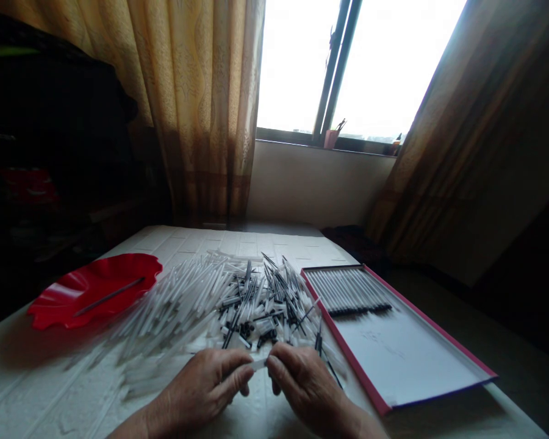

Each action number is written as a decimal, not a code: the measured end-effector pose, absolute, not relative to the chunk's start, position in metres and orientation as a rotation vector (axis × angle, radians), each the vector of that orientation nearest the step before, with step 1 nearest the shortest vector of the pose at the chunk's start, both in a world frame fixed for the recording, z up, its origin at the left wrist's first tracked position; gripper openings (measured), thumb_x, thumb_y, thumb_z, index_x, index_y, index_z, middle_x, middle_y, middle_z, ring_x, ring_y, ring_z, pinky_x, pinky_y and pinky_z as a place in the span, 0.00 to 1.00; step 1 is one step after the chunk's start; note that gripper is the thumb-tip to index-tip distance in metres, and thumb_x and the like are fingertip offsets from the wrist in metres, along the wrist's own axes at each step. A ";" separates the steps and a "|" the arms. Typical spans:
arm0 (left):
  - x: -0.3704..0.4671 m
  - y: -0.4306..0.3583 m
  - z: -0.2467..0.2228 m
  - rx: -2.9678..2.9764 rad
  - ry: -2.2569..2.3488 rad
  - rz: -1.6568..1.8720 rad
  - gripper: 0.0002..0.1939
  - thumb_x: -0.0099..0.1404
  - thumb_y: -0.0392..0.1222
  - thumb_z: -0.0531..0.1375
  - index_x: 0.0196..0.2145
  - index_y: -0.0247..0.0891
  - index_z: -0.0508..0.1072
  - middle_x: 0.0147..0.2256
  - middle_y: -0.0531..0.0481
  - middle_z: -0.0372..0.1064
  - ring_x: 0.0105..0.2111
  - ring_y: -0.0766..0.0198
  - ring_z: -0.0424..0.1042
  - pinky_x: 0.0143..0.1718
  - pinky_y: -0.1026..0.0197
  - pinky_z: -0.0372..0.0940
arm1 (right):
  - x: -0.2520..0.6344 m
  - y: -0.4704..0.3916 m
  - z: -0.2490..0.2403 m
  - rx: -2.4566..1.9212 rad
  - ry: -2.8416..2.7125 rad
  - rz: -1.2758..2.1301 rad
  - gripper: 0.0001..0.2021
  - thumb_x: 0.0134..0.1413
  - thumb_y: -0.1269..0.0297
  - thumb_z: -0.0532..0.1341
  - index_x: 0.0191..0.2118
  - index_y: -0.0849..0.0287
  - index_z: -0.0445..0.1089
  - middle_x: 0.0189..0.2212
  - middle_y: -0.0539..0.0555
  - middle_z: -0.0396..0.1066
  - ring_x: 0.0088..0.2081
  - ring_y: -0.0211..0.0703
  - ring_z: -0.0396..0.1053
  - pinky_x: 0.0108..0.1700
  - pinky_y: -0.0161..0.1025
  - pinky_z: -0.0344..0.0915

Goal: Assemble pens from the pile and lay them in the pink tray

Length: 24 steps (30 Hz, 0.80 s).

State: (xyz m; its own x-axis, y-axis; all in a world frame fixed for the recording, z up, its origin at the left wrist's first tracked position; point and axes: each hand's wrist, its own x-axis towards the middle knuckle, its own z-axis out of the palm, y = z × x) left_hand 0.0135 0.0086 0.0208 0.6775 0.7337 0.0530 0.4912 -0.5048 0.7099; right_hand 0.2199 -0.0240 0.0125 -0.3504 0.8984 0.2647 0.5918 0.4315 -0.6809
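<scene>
Near the front of the table, my left hand [204,384] and my right hand [304,381] meet fingertip to fingertip. A translucent white pen part [259,364] shows in the small gap between them, pinched by both hands; its ends are hidden in my fingers. Just beyond my hands lies a loose heap of black pen refills [286,289] mixed with small black and clear pieces. To the left of that, many translucent pen barrels [183,292] are piled on the table. In the shallow box [421,366] on the right, a row of pens [348,289] with black ends lies side by side.
A red wavy-edged plate [132,265] with one thin stick-like item on it stands at the left. The table [32,390] has a white brick-patterned cover. Behind it are a curtain [201,110] and a window, with a small cup [331,139] on the sill.
</scene>
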 end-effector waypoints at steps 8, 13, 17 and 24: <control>0.013 0.013 0.020 2.184 0.984 0.478 0.17 0.69 0.46 0.53 0.30 0.38 0.78 0.22 0.55 0.73 0.22 0.68 0.69 0.26 0.70 0.59 | 0.222 -0.021 0.009 -1.228 -2.077 0.622 0.18 0.65 0.59 0.48 0.25 0.57 0.63 0.18 0.48 0.70 0.21 0.35 0.67 0.27 0.30 0.57; 0.012 0.013 0.020 2.202 0.970 0.542 0.15 0.68 0.46 0.54 0.31 0.37 0.77 0.24 0.54 0.72 0.25 0.67 0.69 0.27 0.69 0.59 | 0.222 -0.021 0.006 -1.186 -2.042 0.518 0.16 0.65 0.61 0.49 0.30 0.57 0.68 0.24 0.50 0.73 0.26 0.38 0.71 0.30 0.32 0.63; 0.012 0.014 0.016 2.155 1.023 0.636 0.16 0.70 0.47 0.52 0.35 0.38 0.75 0.24 0.54 0.72 0.22 0.67 0.69 0.25 0.70 0.61 | 0.221 -0.016 0.001 -1.171 -1.913 0.208 0.15 0.64 0.64 0.51 0.52 0.58 0.67 0.46 0.58 0.74 0.48 0.46 0.71 0.48 0.40 0.69; 0.009 0.017 0.014 2.134 1.083 0.752 0.16 0.70 0.48 0.49 0.36 0.39 0.72 0.24 0.54 0.71 0.21 0.65 0.70 0.25 0.67 0.62 | 0.221 -0.007 -0.017 -1.233 -2.091 -0.058 0.20 0.60 0.72 0.52 0.57 0.58 0.64 0.54 0.61 0.69 0.55 0.52 0.66 0.55 0.52 0.66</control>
State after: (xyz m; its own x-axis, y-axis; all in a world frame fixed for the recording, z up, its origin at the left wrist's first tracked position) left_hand 0.0092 0.0170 0.0138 0.5010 0.8408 0.2053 0.4863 -0.4696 0.7369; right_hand 0.2207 -0.0072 -0.0172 -0.3037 0.7522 0.5848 0.7834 0.5465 -0.2960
